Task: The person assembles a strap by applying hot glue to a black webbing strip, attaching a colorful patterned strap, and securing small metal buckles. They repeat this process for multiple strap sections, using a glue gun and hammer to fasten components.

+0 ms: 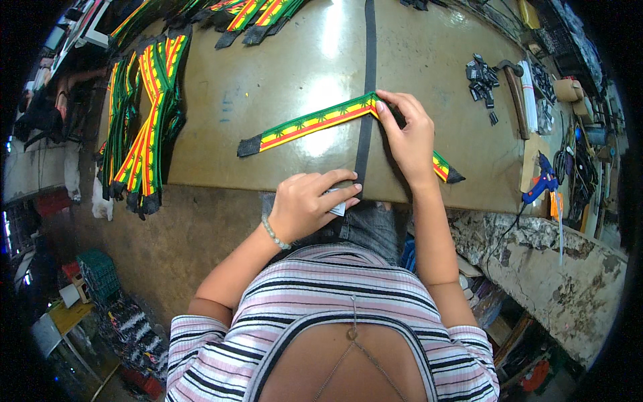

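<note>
At the near edge of the table, my left hand (313,202) is closed with its fingertips at a black strip (366,144) that runs away from me across the tabletop. A small white piece (338,206), perhaps a label, shows under its fingers. My right hand (410,137) pinches a green, yellow and red patterned strap (311,122) at a bend, where it crosses the black strip. One black end (250,146) of the strap lies to the left; the other end (455,176) pokes out right of my right wrist.
A bundle of similar straps (153,114) hangs over the table's left side, with more straps (261,19) at the far edge. Small black buckle-like pieces (481,79), a hammer (517,100) and a blue glue gun (542,179) lie on the right.
</note>
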A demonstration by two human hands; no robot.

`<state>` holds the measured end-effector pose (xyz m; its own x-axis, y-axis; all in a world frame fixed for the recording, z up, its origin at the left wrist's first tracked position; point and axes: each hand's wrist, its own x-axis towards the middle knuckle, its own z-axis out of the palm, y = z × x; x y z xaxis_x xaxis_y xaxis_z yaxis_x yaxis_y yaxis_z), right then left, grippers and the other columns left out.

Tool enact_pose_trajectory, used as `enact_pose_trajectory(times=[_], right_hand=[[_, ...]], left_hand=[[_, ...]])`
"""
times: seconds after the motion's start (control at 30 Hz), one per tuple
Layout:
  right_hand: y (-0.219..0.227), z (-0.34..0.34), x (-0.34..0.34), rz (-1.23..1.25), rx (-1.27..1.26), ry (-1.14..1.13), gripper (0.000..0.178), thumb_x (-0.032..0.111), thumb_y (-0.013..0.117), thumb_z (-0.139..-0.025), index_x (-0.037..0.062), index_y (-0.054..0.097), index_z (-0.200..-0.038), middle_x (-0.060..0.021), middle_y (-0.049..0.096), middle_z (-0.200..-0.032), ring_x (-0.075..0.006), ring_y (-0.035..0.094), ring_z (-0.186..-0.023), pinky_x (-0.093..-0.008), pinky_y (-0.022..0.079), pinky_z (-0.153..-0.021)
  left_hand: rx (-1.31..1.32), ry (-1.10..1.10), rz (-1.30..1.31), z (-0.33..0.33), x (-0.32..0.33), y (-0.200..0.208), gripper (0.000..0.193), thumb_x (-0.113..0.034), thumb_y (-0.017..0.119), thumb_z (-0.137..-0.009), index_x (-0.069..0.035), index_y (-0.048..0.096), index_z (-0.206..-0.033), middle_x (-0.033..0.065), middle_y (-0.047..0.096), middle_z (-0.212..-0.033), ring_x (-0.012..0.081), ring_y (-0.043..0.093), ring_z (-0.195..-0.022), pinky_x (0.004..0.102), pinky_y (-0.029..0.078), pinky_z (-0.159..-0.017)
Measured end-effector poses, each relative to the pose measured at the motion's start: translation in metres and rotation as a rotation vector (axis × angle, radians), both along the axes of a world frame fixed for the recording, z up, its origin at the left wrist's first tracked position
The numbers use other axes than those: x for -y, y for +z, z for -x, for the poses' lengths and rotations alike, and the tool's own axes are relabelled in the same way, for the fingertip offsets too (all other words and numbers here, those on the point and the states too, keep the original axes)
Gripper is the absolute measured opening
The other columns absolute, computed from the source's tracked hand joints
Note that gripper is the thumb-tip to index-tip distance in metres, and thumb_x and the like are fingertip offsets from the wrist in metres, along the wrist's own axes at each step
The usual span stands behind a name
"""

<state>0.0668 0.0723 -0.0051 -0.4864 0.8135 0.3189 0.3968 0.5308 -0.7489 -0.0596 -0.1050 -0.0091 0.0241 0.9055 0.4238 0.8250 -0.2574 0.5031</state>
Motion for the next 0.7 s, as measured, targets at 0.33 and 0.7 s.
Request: enact_pose_trajectory(times=[0.33,0.7], right_hand=[[-0.013,-0.001,0.002,-0.097,0.03,0.014,0.019,0.01,0.067,-0.087,0.0049,0.072,-0.106,-0.0109,0.065,-0.098,-0.0294,0.06,-0.095,-0.0396,0.045,-0.088],[-0.011,0.002,0.011,-0.348,0.252,0.05,0.028,0.006,0.061,-0.082,0.0036,0.07,-0.108,-0.0123,0.061,-0.106,-0.0324,0.053,-0.105,-0.0396,0.046,-0.09]], left_hand=[[0.01,-0.01,0.043,0.0,-0.002,0.004,0.021,-0.024,0.08,-0.075,-0.019,0.074,-0.094,-0.0042,0.07,-0.105,0.0143,0.067,-0.071,0.0283,0.051,-0.058],[0.161,0.105,0.092,0.025,-0.059,0.031,0.02,-0.012,0.071,-0.081,-0.012,0.072,-0.101,0.0073,0.066,-0.104,0.0289,0.067,-0.086,0.037,0.054,-0.074]])
